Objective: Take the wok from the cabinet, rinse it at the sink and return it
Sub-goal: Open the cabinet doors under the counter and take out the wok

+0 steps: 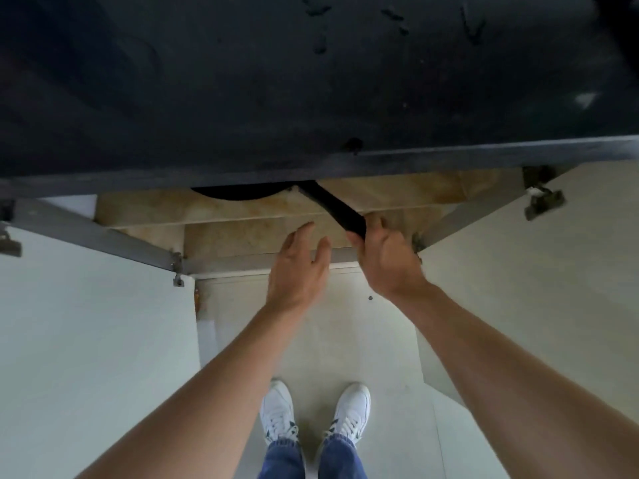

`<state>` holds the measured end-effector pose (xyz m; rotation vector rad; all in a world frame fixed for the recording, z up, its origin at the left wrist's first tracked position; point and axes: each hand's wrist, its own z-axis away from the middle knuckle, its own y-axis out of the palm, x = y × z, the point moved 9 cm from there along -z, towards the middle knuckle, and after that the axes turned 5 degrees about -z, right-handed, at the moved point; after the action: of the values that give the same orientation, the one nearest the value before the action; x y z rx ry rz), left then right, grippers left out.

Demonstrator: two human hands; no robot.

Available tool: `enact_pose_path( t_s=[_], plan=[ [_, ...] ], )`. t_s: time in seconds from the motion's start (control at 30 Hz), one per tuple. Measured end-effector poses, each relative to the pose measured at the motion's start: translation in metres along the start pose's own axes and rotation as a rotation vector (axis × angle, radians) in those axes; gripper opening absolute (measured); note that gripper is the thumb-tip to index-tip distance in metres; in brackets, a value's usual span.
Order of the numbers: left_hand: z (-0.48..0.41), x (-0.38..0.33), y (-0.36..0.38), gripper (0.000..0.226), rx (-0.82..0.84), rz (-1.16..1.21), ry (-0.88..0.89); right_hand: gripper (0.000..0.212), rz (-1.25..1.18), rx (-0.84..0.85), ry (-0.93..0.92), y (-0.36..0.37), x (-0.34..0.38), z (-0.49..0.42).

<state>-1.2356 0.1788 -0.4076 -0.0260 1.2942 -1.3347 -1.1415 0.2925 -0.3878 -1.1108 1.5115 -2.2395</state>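
Right hand (383,261) on wok (332,205) in cabinet (397,188)

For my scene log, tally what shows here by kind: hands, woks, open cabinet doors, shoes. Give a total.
hands: 2 (left hand, right hand)
wok: 1
open cabinet doors: 2 (left door, right door)
shoes: 2 (left shoe, right shoe)
total: 7

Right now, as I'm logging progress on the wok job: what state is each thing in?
wok: in the cabinet, mostly hidden under the countertop, handle sticking out
cabinet: open
left door: swung wide open
right door: swung wide open
right hand: grips the wok's handle
left hand: open, fingers relaxed, holds nothing
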Motion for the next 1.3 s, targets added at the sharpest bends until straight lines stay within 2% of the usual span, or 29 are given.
enact_pose_path(
  t_s=[0.17,0.23,0.37,0.53,0.6,0.73,0.83,0.97,1.3],
  plan=[
    [0.004,0.039,0.023,0.031,0.071,0.760,-0.420,0.042,-0.151,-0.042,0.075,0.031,0.024,0.049],
    [0.006,0.044,0.029,0.027,0.106,0.923,-0.468,0.041,-0.206,-0.056,0.116,0.037,0.025,0.067],
    [0.008,0.048,0.039,0.026,0.245,1.092,-0.473,0.041,-0.281,-0.047,0.169,0.045,0.025,0.098],
    [0.009,0.048,0.041,0.024,0.310,1.113,-0.457,0.030,-0.477,-0.002,0.229,0.059,0.017,0.117],
    [0.010,0.052,0.041,0.022,0.318,1.105,-0.455,0.021,-0.629,0.102,0.303,0.071,0.010,0.112],
    [0.012,0.062,0.039,0.022,0.334,1.068,-0.464,0.016,-1.088,0.404,0.487,0.100,0.016,0.097],
    [0.013,0.068,0.042,0.016,0.368,1.036,-0.470,0.015,-1.248,0.463,0.514,0.109,0.027,0.083],
    [0.006,0.068,0.040,0.020,0.383,1.040,-0.449,0.007,-1.176,0.403,0.487,0.121,0.028,0.072],
    [0.005,0.066,0.046,0.020,0.387,1.146,-0.463,0.026,-0.945,0.173,0.318,0.111,0.025,0.074]
  ],
)
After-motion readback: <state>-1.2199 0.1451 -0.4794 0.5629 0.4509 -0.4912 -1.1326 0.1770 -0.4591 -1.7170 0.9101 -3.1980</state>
